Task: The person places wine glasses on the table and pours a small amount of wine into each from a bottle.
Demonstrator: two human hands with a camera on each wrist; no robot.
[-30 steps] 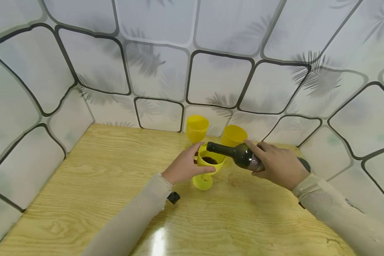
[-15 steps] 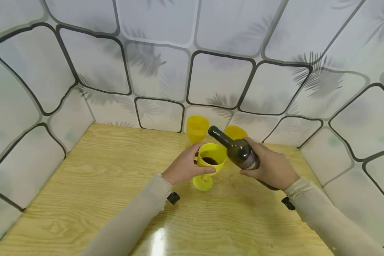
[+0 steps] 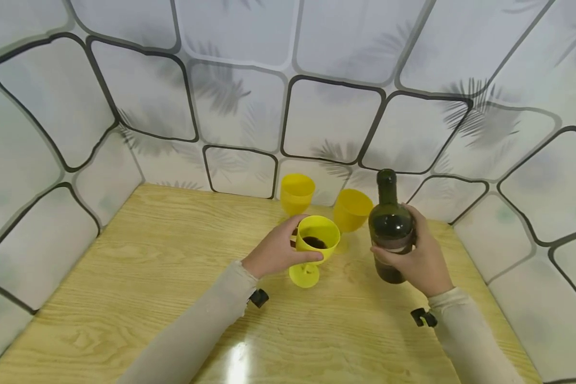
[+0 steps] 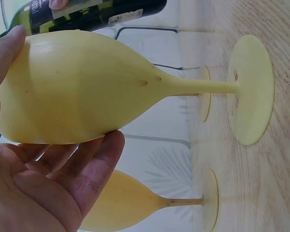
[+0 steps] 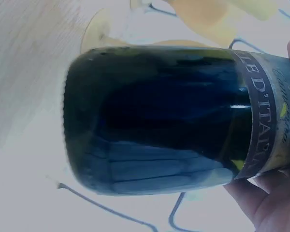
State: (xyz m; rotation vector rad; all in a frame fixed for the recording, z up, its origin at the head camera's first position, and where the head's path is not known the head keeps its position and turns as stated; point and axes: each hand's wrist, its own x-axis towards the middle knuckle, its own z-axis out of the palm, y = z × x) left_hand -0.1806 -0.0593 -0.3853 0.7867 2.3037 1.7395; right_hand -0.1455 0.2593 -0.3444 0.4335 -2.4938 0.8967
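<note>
A yellow wine goblet (image 3: pixel 322 228) stands upright with dark liquid (image 3: pixel 314 242) inside its bowl. My left hand (image 3: pixel 279 249) holds the bowl between thumb and fingers, and in the left wrist view the goblet's stem and round foot (image 4: pixel 253 89) are in sight. To the right, my right hand (image 3: pixel 424 261) grips a dark green wine bottle (image 3: pixel 390 226) around its labelled body. The bottle is upright, its mouth pointing up, apart from the goblet. Whether the bottle's base (image 5: pixel 82 121) touches the table cannot be told.
Two more yellow goblets, a left one (image 3: pixel 297 193) and a right one (image 3: pixel 352 209), stand behind the held goblet near the back wall (image 3: pixel 240 170). The wood-grain table (image 3: pixel 139 277) is bounded by patterned walls at the back and on both sides.
The bottle, first tilted with its mouth over the held goblet, has swung upright and moved right in my right hand. My left hand and the goblet have stayed in place.
</note>
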